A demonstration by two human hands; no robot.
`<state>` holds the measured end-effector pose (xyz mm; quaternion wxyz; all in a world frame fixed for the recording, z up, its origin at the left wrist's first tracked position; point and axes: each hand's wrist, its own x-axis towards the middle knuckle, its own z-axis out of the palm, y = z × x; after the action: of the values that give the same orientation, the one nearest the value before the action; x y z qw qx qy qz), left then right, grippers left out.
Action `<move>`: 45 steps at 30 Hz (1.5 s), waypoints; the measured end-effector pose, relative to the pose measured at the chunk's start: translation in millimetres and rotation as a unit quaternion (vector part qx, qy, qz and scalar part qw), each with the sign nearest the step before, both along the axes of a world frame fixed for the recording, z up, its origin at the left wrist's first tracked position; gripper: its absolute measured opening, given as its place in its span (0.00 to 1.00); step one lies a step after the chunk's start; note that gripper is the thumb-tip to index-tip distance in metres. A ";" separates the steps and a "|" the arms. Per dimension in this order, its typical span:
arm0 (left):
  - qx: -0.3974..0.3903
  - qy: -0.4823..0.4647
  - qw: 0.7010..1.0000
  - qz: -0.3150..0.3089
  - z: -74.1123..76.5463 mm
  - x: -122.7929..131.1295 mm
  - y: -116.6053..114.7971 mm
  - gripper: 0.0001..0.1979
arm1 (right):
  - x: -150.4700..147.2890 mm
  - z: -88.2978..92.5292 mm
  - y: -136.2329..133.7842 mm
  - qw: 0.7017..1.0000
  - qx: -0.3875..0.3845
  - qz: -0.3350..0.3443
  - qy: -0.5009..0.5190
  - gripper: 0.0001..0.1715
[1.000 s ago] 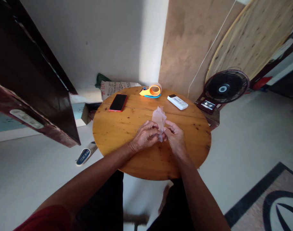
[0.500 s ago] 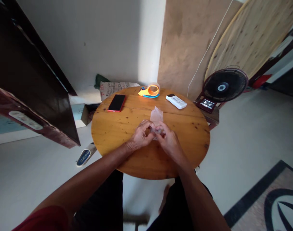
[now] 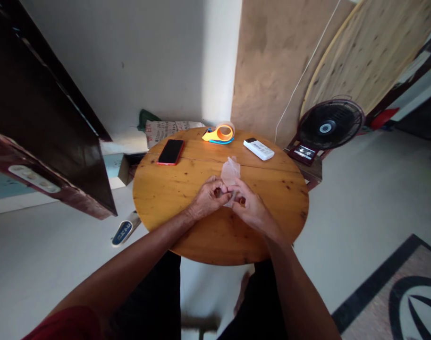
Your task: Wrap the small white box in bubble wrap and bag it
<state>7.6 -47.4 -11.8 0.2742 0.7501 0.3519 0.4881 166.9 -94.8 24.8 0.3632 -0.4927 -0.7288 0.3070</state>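
Note:
A thin, crumpled, see-through plastic bag (image 3: 231, 171) lies on the round wooden table (image 3: 158, 198), its upper end showing beyond my hands. My left hand (image 3: 210, 196) is closed, thumb and fingertips pinching the bag's near part. From the other side my right hand (image 3: 249, 200) touches the same part, its index finger reaching across to the left fingertips and its thumb bent below. The fingers hide the piece of film between them, and whether the right fingertips grip it is hard to make out.
Toward the back of the table are a red-edged phone (image 3: 171, 152), an orange tape dispenser (image 3: 220, 133) and a white handheld device (image 3: 258, 149). A fan (image 3: 326, 126) stands behind on the right. A dark door (image 3: 41, 108) is at left; a shoe (image 3: 125, 230) lies on the floor.
My right thumb and fingers have spread a little apart from the pinch at the bag. The left hand keeps its hold, and the bag's far end has shifted slightly.

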 end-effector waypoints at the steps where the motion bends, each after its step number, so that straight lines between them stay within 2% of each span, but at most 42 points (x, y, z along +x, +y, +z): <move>1: 0.002 -0.001 1.000 0.002 -0.7 0.0 0.3 0.08 | 2.1 -0.9 2.0 0.999 -0.016 0.005 0.037 0.34; 3: 0.016 0.007 1.000 0.009 -2.0 0.1 1.1 0.06 | 6.0 -3.8 6.9 0.994 -0.038 -0.016 0.104 0.30; 6: 0.041 0.039 0.998 0.038 -2.8 -0.4 1.6 0.05 | 12.7 -9.0 14.9 0.982 -0.028 -0.094 0.162 0.20; 10: 0.061 0.077 0.994 0.057 0.1 -1.2 -0.5 0.09 | 22.9 -13.1 22.7 0.985 0.020 -0.136 0.109 0.13; 16: 0.072 0.077 0.993 0.044 3.4 0.1 -1.9 0.08 | 22.5 -17.8 25.8 0.987 0.097 -0.118 -0.046 0.18; 21: 0.070 0.087 0.994 0.004 4.9 -0.7 -1.5 0.07 | 14.2 -18.4 24.7 0.981 0.143 -0.086 -0.103 0.20; 27: 0.029 0.115 0.993 0.020 8.3 -1.9 -5.2 0.09 | 7.8 -12.8 21.2 0.968 0.155 -0.073 -0.181 0.23; 31: 0.028 0.127 0.991 0.017 8.6 -1.9 -5.0 0.11 | 10.4 -15.4 22.6 0.965 0.157 -0.108 -0.180 0.23; 38: 0.051 0.145 0.988 -0.026 3.8 -1.9 -0.9 0.14 | 15.6 -20.8 24.3 0.965 0.167 -0.151 -0.136 0.22; 45: 0.023 0.176 0.982 -0.062 8.6 -4.8 -1.4 0.16 | 12.3 -23.1 22.9 0.967 0.161 -0.139 -0.140 0.22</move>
<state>2.8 -48.7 -3.2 0.2204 0.8506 0.3365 0.3385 179.2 -71.9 1.7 0.3714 -0.5621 -0.7366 0.0599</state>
